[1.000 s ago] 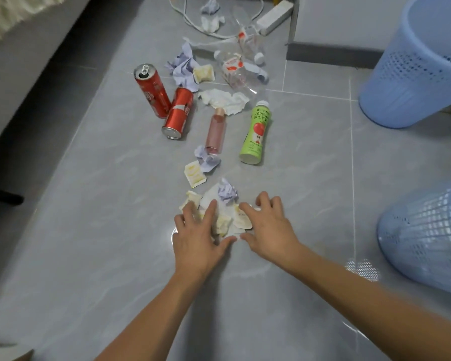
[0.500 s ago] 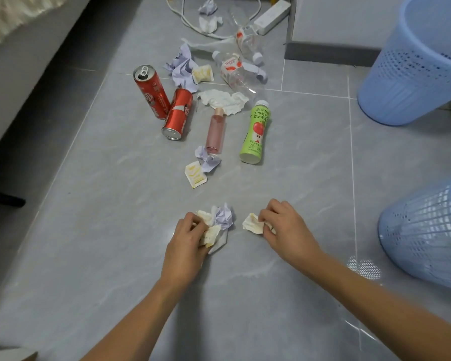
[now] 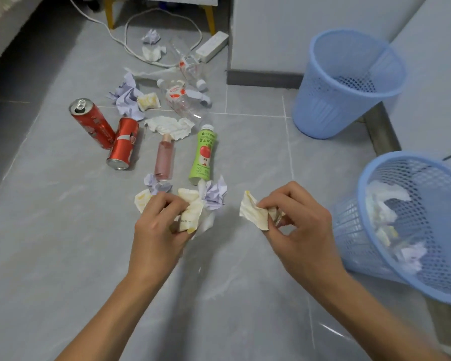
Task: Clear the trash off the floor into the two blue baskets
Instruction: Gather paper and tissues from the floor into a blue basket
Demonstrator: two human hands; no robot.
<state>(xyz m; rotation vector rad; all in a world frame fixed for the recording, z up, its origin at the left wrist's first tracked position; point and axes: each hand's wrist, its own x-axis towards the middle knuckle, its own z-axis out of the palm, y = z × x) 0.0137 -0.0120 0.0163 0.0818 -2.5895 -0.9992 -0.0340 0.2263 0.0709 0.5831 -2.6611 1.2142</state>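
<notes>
My left hand (image 3: 159, 225) is shut on a bunch of crumpled wrappers and paper (image 3: 193, 212), cream pieces with a lilac wad on top, lifted off the floor. My right hand (image 3: 294, 222) pinches a cream wrapper (image 3: 253, 213) just left of the near blue basket (image 3: 375, 178), which holds tissue and paper scraps. The far blue basket (image 3: 320, 108) stands behind it and looks empty. On the grey floor lie two red cans (image 3: 91, 123) (image 3: 123, 143), a pink bottle (image 3: 164, 157), a green apple-drink bottle (image 3: 203, 155), a white tissue (image 3: 169, 126) and lilac paper (image 3: 126, 97).
Clear plastic bottles (image 3: 180, 96) and more paper wads (image 3: 151, 36) lie further back near a white power strip (image 3: 211, 46) and its cable. A small cream packet and lilac scrap (image 3: 154, 186) rest by my left hand. Wall bases stand behind the baskets; a bed edge runs along the left.
Both hands closed on the scraps and rose off the floor. The right hand with its wrapper has shifted right, nearer the near basket. The view tilted up, showing both baskets.
</notes>
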